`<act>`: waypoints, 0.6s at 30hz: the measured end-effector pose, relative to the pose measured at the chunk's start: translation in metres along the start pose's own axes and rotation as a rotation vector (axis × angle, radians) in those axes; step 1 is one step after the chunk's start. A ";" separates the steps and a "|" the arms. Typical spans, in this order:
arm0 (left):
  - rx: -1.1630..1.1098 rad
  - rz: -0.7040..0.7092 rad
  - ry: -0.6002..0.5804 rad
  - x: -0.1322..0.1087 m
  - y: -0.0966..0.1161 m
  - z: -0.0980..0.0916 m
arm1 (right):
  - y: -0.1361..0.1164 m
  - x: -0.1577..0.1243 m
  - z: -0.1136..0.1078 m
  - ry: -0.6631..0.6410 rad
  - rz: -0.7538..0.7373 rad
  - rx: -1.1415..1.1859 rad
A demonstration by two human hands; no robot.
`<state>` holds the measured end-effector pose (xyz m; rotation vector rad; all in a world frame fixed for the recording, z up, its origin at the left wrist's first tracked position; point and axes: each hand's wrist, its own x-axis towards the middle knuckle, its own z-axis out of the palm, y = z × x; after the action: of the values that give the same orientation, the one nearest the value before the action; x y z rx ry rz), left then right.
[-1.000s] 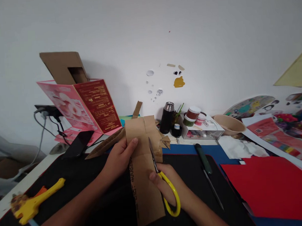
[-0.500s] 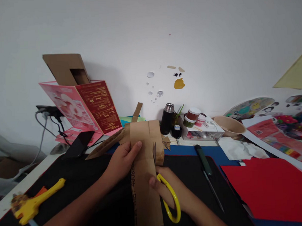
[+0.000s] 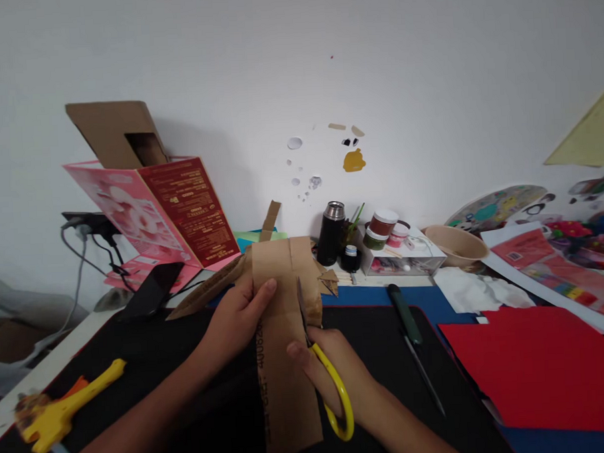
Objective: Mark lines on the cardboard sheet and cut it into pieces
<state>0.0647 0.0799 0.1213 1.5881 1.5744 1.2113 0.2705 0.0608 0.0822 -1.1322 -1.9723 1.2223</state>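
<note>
A piece of brown cardboard (image 3: pixel 284 394) with printed characters stands between my hands above the black mat. My left hand (image 3: pixel 243 309) grips its left edge, thumb flat on the front and fingers hidden behind. In my right hand (image 3: pixel 328 365) is a pair of scissors with yellow handles (image 3: pixel 346 411). One blade lies over the front of the cardboard near its right side, pointing away from me; the other blade is hidden behind it. Past my left hand, a curved cardboard strip (image 3: pixel 209 287) lies on the mat.
A green-handled pointed tool (image 3: pixel 406 315) lies right of my hands, beside red paper (image 3: pixel 543 369). A black thermos (image 3: pixel 331 235) and paint jars (image 3: pixel 383 224) stand at the back. At left are a phone (image 3: pixel 153 290), a pink box (image 3: pixel 146 213) and a yellow toy figure (image 3: pixel 64 414).
The scissors' visible blade now lies further along the cardboard's front, with my right hand closer in. The whole view has shifted slightly, so everything sits a little further left.
</note>
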 end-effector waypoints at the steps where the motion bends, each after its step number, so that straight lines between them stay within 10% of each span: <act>1: 0.017 0.005 -0.003 -0.001 0.001 0.000 | 0.000 0.000 0.000 0.003 0.004 -0.003; 18: 0.045 -0.018 0.003 -0.005 0.005 0.002 | 0.001 0.000 -0.001 0.062 -0.027 -0.007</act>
<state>0.0692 0.0743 0.1243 1.5980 1.6252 1.1765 0.2720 0.0614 0.0815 -1.1299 -1.9409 1.1538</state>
